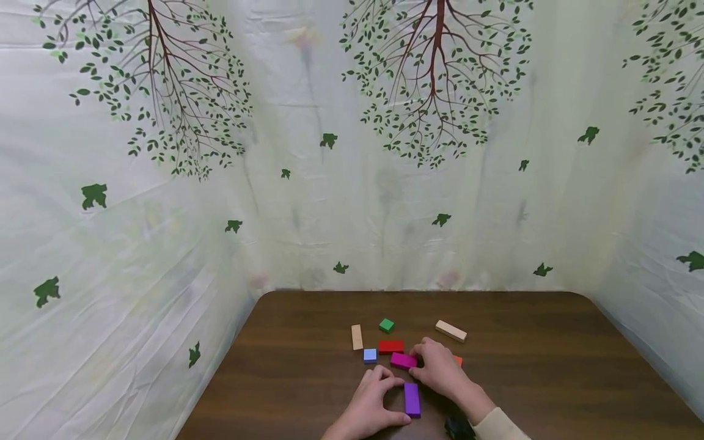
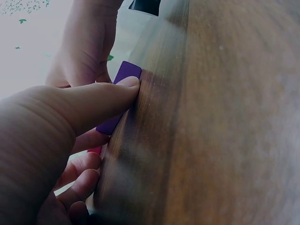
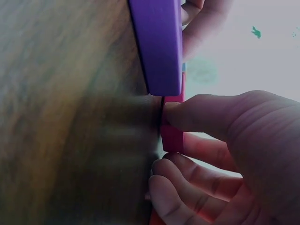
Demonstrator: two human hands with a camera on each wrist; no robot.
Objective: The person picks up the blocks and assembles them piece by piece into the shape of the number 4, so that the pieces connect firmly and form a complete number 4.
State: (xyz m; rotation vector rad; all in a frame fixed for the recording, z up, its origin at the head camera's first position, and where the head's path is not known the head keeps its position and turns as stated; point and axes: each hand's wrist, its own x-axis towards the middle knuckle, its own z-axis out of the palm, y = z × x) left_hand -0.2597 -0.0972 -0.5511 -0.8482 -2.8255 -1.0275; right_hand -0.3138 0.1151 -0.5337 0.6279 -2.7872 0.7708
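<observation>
My left hand [image 1: 371,403] pinches a purple block [image 1: 412,400] by its two ends, thumb at the near end and index finger at the far end. In the left wrist view the thumb lies against the purple block [image 2: 126,72] on the table. Just beyond, my right hand [image 1: 440,370] pinches the right end of a magenta block [image 1: 403,361] between thumb and fingers. The right wrist view shows that thumb on the magenta block [image 3: 173,136], with the purple block [image 3: 159,47] close by. A red block [image 1: 390,347] lies right behind the magenta one.
A blue block [image 1: 370,355] and a light wooden block [image 1: 357,337] lie left of the red one. Farther back are a green block [image 1: 387,325] and another wooden block [image 1: 451,330]. An orange block [image 1: 458,360] is partly hidden by my right hand. The brown table [image 1: 550,366] meets a printed curtain.
</observation>
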